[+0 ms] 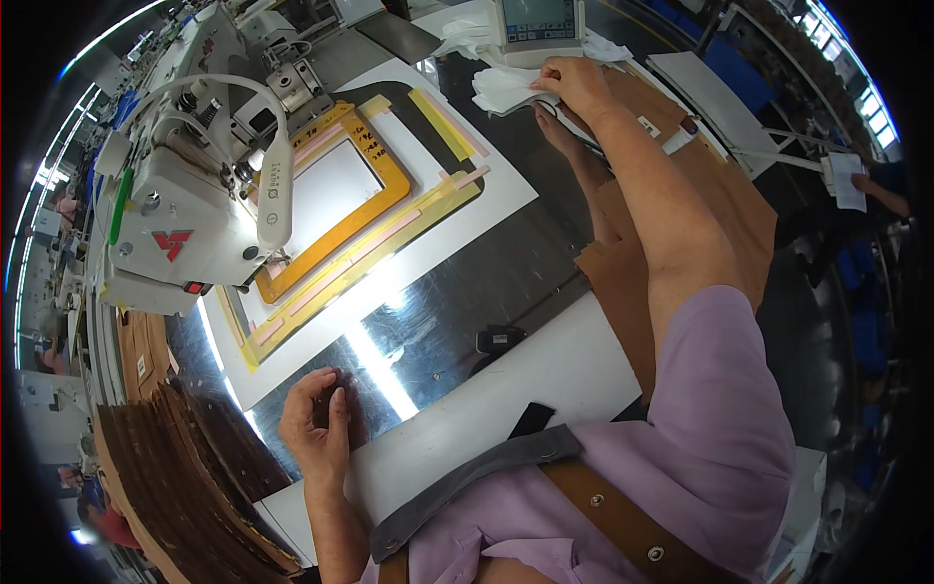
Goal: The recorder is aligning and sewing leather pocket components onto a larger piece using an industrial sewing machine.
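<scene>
My right hand [581, 88] reaches to the far side of the table, its thumb and fingers pinched on the edge of a white cloth piece [513, 90] in front of a screen. Close to my body, my left hand [316, 428] hovers at or rests on the shiny metal table plate [448, 282]. Its fingers are loosely curled, the thumb stands apart, and nothing shows between them. Ahead of it lies a yellow frame [394, 180] under the head of a white sewing machine [185, 219], on a white sheet [496, 180] edged with yellow and pink tape.
Brown cut panels [715, 185] lie at the right under my right arm. A stack of dark brown panels [195, 457] stands at the lower left. A small black device [499, 339] sits near the table's front edge. At the far right a person's hand [863, 183] holds white paper.
</scene>
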{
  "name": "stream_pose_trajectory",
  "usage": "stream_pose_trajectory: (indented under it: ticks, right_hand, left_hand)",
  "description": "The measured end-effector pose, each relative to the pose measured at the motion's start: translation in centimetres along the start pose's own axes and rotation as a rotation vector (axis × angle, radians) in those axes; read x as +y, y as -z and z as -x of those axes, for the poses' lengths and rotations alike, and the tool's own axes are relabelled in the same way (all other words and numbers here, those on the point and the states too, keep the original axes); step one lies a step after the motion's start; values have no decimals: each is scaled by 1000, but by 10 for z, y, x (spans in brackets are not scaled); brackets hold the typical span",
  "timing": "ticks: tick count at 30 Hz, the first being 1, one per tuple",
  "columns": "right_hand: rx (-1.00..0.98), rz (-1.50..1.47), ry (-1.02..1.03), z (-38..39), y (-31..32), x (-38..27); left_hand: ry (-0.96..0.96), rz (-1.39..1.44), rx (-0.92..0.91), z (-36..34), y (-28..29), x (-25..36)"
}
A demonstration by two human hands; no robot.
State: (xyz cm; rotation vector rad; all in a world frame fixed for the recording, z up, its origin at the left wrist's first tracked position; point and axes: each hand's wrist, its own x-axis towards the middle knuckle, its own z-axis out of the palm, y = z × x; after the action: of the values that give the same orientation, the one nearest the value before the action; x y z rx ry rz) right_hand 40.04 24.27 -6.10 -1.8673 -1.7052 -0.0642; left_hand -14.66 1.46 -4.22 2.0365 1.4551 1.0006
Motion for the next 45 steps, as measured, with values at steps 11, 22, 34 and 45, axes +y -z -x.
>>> stream_pose_trajectory:
  ticks: [11, 22, 34, 45]
  right_hand:
    - [240, 35, 729, 68, 21, -139]
    - [50, -182, 1127, 140, -18, -256]
    - [58, 11, 1021, 126, -37, -235]
    - [-219, 7, 767, 151, -28, -228]
  left_hand:
    - [-343, -253, -12, -32, -19, 33]
    - [-364, -356, -58, -69, -28, 1]
    - [-314, -557, -49, -82, -27, -40]
    - [-165, -690, -229, -77, -21, -40]
